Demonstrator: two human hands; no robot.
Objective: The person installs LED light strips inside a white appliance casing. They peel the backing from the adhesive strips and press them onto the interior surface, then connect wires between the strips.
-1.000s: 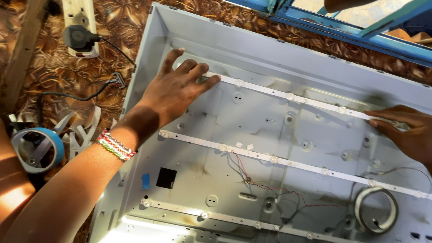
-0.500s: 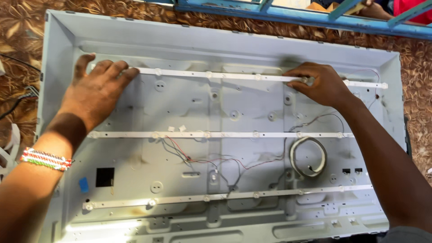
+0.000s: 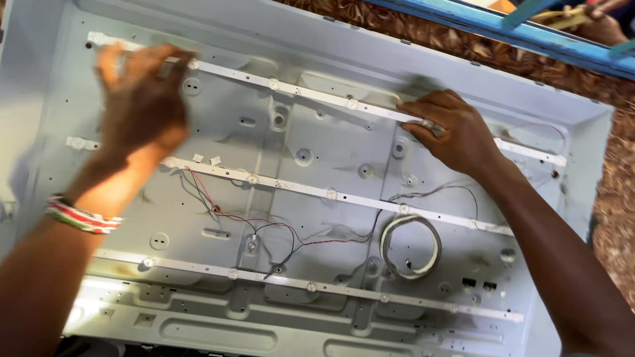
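Left hand point(image 3: 142, 99): blurred; grip state we cannot tell.
Right hand point(image 3: 453, 129): fingers pressed flat on long white LED strip point(image 3: 317, 96).
Risk: we judge uneven pressure could snap it.

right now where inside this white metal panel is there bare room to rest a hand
Bare sheet lies between the top white light strip and the middle light strip, from the left hand across to the right hand. Below the middle strip it is crowded: thin red and black wires in the centre, a coiled white flat cable to their right.
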